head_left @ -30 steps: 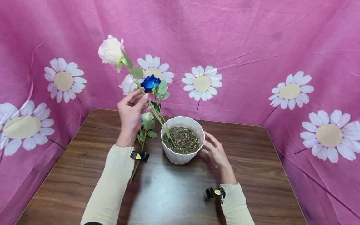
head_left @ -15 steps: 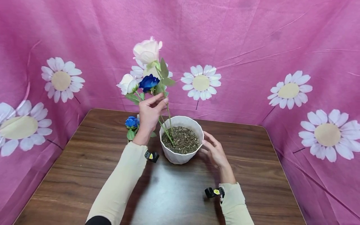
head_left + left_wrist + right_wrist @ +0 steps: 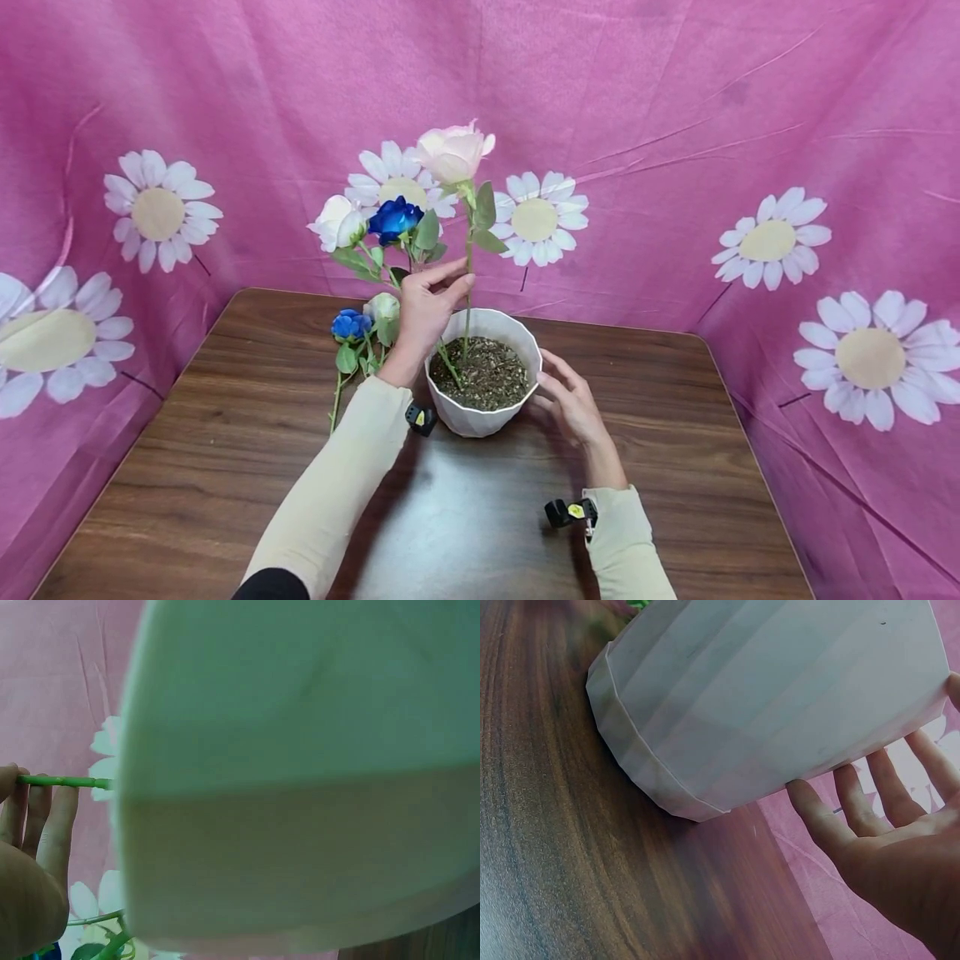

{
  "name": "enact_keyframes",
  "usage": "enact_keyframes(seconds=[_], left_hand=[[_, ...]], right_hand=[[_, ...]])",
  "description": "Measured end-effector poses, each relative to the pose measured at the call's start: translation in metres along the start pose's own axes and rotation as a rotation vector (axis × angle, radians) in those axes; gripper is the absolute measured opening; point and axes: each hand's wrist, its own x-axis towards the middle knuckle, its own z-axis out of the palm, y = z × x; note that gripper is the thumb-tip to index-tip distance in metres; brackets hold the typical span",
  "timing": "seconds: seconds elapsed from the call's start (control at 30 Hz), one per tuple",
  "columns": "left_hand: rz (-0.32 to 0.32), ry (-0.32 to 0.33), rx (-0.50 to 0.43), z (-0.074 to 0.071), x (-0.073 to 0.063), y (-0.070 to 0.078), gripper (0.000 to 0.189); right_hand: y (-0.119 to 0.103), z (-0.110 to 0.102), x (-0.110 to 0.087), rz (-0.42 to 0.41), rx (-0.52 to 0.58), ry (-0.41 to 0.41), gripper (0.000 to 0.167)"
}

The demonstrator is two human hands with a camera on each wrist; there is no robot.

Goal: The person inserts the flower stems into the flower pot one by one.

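In the head view my left hand (image 3: pixel 426 317) pinches the green stem of a pale pink rose (image 3: pixel 453 154) between thumb and fingers. The rose stands nearly upright, its stem's lower end at the soil (image 3: pixel 495 379) in a white faceted pot (image 3: pixel 480 423). The left wrist view shows the pinched stem (image 3: pixel 64 781) beside the large, blurred pot wall (image 3: pixel 300 705). A blue rose (image 3: pixel 395 220) and a white rose (image 3: pixel 336 223) lean left out of the pot. My right hand (image 3: pixel 576 410) touches the pot's right side; its spread fingertips (image 3: pixel 801 791) rest against the wall.
On the brown wooden table (image 3: pixel 660 467), left of the pot, lie a smaller blue rose (image 3: pixel 350 325) and a whitish-green rose (image 3: pixel 386 307), partly behind my left arm. A pink cloth (image 3: pixel 637 100) with printed daisies hangs around the table's back and sides.
My left hand has moved right with the pink rose, which has swung from leaning far left to nearly upright. My right hand has stayed at the pot.
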Motion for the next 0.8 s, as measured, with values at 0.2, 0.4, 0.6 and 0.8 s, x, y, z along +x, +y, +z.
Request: enact_keyframes(seconds=[0.2,0.4,0.6,0.8], left_hand=[[-0.012,-0.033,0.042,0.006,-0.001,-0.002,0.029],[-0.015,-0.059,0.074,0.01,0.001,-0.006,0.028],[0.058,-0.113,0.233,0.008,0.001,-0.013,0.022],[0.174,-0.146,0.372,0.005,0.0,-0.018,0.019]], right_hand=[[0.0,-0.001,-0.001,0.0,-0.004,0.003,0.056],[0.0,-0.002,-0.001,-0.007,-0.008,-0.006,0.056],[0.001,-0.003,-0.002,-0.012,-0.017,-0.004,0.054],[0.001,-0.002,-0.001,-0.008,-0.025,-0.011,0.054]])
